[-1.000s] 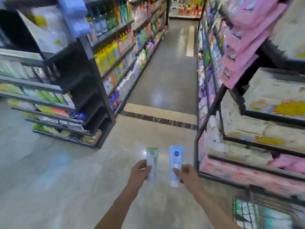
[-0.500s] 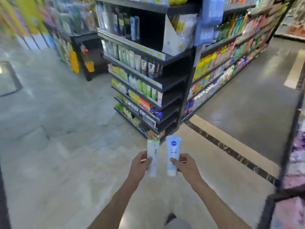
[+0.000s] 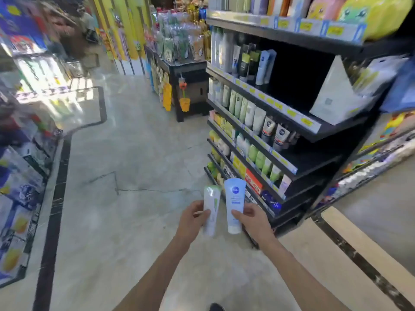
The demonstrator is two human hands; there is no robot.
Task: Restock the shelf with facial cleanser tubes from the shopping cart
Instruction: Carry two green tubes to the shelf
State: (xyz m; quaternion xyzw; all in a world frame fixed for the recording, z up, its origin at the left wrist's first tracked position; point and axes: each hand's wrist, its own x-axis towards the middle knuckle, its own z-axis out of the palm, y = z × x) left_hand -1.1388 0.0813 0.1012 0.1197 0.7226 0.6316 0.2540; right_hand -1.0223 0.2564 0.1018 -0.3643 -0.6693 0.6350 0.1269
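A person carries two cleanser tubes toward the black shelf unit — the left hand gripping a white-and-green tube, the right hand a blue tube. Both are held in the air just short of the unit's near corner; neither looks shelved yet, and gaps show on its right-hand tiers.

Your two forearms come up from the bottom of the frame bare, with no sleeves, watch or bands showing, and your left hand and right hand wear no gloves. A dark shoe tip shows at the bottom edge.
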